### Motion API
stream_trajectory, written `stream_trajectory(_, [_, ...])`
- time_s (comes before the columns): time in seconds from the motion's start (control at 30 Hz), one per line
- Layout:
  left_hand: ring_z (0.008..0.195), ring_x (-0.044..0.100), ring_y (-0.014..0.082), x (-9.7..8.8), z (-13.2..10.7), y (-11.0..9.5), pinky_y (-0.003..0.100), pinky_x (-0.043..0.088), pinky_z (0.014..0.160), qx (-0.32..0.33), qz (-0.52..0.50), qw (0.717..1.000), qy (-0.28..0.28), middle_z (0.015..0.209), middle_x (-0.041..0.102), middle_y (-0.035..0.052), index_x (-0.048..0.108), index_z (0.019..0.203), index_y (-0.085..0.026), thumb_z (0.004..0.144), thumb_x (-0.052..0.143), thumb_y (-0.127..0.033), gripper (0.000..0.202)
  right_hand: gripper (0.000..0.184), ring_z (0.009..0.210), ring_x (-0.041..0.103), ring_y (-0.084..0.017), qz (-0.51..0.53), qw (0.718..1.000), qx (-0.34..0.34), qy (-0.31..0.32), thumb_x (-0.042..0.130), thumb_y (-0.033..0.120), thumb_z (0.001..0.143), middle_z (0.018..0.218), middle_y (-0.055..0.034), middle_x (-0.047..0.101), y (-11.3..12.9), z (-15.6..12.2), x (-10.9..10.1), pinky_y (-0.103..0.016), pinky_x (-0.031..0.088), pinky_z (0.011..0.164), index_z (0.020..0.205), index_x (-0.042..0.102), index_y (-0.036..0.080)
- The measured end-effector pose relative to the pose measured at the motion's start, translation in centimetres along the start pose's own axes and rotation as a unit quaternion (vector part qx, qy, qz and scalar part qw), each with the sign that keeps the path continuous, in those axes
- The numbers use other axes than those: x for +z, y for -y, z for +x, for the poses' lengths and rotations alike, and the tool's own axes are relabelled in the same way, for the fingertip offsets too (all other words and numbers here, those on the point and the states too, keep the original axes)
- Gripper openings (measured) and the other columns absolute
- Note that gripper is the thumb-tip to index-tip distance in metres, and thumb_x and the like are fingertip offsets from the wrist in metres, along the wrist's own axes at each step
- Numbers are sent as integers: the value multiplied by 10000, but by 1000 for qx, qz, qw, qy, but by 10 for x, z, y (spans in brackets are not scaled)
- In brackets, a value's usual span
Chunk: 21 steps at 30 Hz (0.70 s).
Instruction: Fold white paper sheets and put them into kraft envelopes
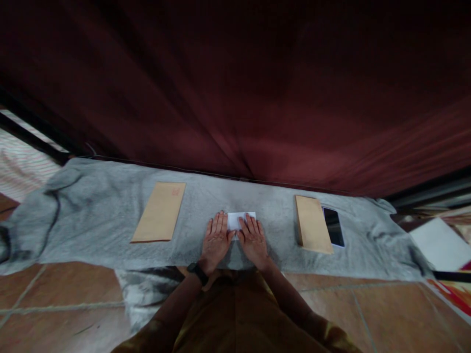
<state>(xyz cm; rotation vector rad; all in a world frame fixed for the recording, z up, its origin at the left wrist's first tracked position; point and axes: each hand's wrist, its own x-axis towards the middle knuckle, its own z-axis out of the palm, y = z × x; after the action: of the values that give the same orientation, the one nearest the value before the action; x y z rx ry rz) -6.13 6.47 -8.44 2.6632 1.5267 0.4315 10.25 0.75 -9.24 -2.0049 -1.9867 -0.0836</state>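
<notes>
A small white sheet of paper (234, 220) lies flat on the grey cloth (272, 196) in front of me. My left hand (215, 236) rests palm down at its left edge, fingers stretched out. Flat on the right part of the paper lies my right hand (253, 239), its fingers extended. The two thumbs nearly meet over the lower part of the paper, and the palms hide its bottom corners. Whether the paper is folded I cannot tell.
On the left lies a brown envelope (161, 212) with a small red mark. To the right, more brown envelopes (313, 224) sit partly over a dark-screened phone (333, 227). Behind the cloth hangs a dark red curtain (235, 113). A white sheet (441, 243) is at the far right.
</notes>
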Motion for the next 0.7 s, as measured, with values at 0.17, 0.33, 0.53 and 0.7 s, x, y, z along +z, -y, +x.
stream_trajectory(0.17, [1508, 356, 318, 1, 1, -1, 526, 285, 1231, -4, -9, 1000, -13, 1600, 405, 199, 356, 1564, -53, 1035, 331, -468, 673, 506, 1474, 385, -308, -19, 999, 35, 0, 422, 359, 1069, 1615, -128, 404, -24, 5, -2, -534, 288, 1196, 1553, 431, 214])
stream_trajectory(0.33, [1513, 341, 335, 0, 1, -3, 541, 281, 1228, -10, -17, 1000, -15, 1597, 405, 210, 356, 1560, -36, 1033, 318, -513, 712, 519, 1478, 376, -334, -24, 999, 47, 3, 390, 366, 1073, 1613, -150, 400, -36, 12, -7, -573, 268, 1196, 1557, 425, 183])
stream_trajectory(0.53, [1524, 321, 319, 3, 0, -3, 541, 256, 1238, -14, -13, 1000, -1, 1615, 377, 198, 341, 1571, -50, 1031, 331, -451, 673, 529, 1523, 308, -296, -3, 1000, -10, 14, 407, 352, 1068, 1658, -115, 318, -6, 8, -4, -525, 236, 1234, 1568, 401, 178])
stream_trajectory(0.7, [1533, 302, 309, 5, -3, 3, 526, 253, 1241, -24, -9, 1000, -3, 1624, 373, 170, 364, 1566, -67, 1035, 325, -385, 620, 496, 1534, 293, -262, 8, 999, -19, 31, 412, 342, 1072, 1653, -102, 334, 3, 4, -1, -489, 246, 1236, 1549, 435, 207])
